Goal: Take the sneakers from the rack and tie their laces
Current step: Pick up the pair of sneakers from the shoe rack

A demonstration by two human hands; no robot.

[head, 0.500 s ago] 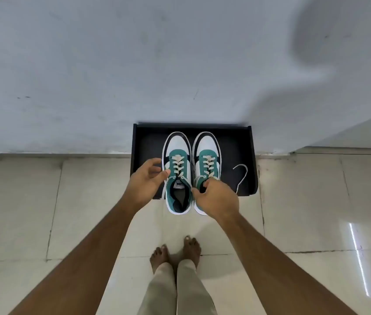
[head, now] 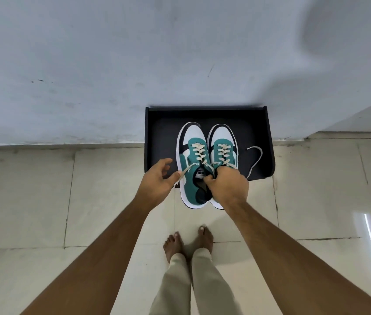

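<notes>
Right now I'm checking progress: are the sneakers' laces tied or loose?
Loose. One lace end trails across the black rack beside the right sneaker, and another hangs from the left sneaker by the left hand; no bow shows.

My right hand [head: 227, 187] covers the heel and collar of the right sneaker [head: 223, 142] — I can't tell what my fingers pinch there. The tongue label on the left sneaker [head: 191, 155] is too small to read. Both forearms and my legs run off the bottom edge.
</notes>
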